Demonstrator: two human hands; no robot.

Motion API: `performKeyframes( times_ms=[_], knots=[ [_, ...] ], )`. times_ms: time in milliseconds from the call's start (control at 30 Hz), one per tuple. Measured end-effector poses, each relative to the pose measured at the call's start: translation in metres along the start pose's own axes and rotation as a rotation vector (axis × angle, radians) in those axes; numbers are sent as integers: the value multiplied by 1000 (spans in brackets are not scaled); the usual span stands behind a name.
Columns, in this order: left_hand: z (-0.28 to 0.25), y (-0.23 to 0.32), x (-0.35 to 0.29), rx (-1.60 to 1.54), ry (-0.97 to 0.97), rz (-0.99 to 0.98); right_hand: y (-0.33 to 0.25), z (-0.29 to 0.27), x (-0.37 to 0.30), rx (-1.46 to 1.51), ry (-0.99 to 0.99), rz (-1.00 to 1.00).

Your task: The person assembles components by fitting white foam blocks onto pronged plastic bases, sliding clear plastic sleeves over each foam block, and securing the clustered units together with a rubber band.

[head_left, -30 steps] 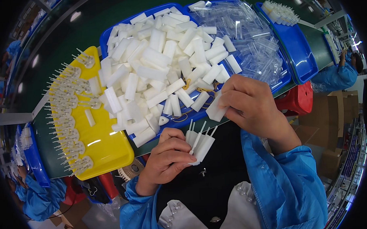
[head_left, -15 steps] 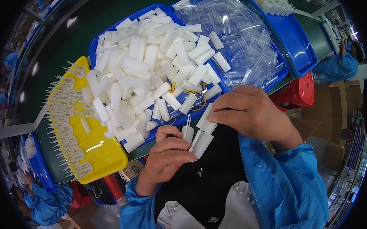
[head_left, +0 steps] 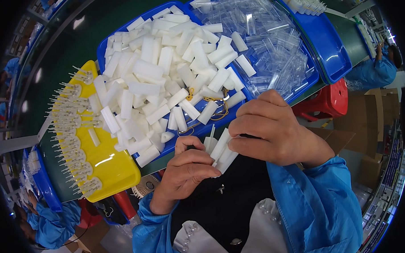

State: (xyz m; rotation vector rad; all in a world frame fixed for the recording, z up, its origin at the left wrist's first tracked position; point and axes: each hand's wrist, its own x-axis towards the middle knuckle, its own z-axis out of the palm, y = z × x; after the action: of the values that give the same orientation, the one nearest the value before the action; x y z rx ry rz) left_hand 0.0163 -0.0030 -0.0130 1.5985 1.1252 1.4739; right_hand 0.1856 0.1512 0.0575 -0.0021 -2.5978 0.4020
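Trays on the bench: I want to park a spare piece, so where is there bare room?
Yellow tray: its near end, right of the pinned pieces, below the short white piece. Far-right blue tray: its near part, below the white bundle. Crowded: heaped white blocks and clear sleeves between them.

Elongated white pieces are held tilted, close together, beside a thin prong

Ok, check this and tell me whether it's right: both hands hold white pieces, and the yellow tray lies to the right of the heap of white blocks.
The side is wrong: the head view shows the yellow tray to the left of the heap of white blocks. The left hand and right hand do both hold white pieces.
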Motion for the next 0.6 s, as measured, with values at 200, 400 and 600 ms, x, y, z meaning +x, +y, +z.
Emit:
performKeyframes(
  times_ms=[200, 400, 600],
  knots=[
    [-3, -2, -2, 32, -26, 10, -1, 10, 0, 92, -15, 36],
    [10, -7, -5, -209, 194, -21, -3, 14, 4, 186, -39, 28],
    [9, -8, -10, -526, 171, -145, -3, 19, 6, 210, 42, 1]
  ],
)
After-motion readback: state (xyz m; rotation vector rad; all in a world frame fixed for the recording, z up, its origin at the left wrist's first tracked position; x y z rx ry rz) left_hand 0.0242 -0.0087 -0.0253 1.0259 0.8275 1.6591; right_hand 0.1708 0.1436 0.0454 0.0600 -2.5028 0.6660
